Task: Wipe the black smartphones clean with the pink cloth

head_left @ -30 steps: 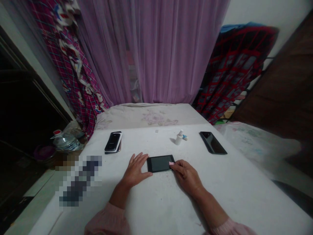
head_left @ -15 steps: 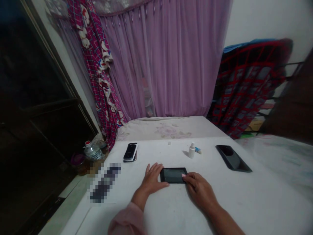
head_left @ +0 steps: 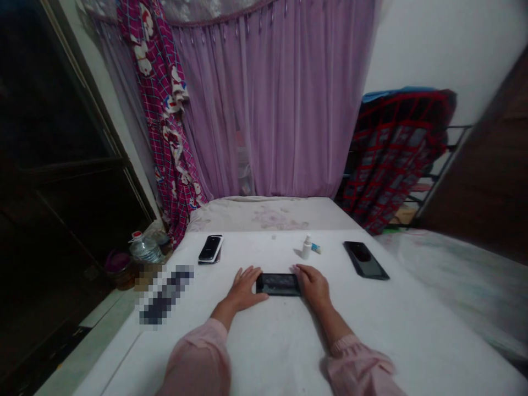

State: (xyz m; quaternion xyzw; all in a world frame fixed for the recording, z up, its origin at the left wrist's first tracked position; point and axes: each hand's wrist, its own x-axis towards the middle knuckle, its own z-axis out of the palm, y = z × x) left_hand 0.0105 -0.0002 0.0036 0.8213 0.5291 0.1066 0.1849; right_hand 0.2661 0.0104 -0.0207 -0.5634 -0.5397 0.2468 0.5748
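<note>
flanking the phone (head_left: pixel 278 285) are the left hand (head_left: pixel 242 290), grip spread, and right hand (head_left: pixel 315 287), grip unclear.

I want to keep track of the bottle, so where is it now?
In the head view, the white bottle stands on the white surface, right of centre, beyond the right hand, beside a small blue-and-white item.

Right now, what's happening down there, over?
Left grip spread at dark phone, left end. Right grip curled, right end. Phone flat, screen up. White bottle beyond, seemingly not in the way.
</note>
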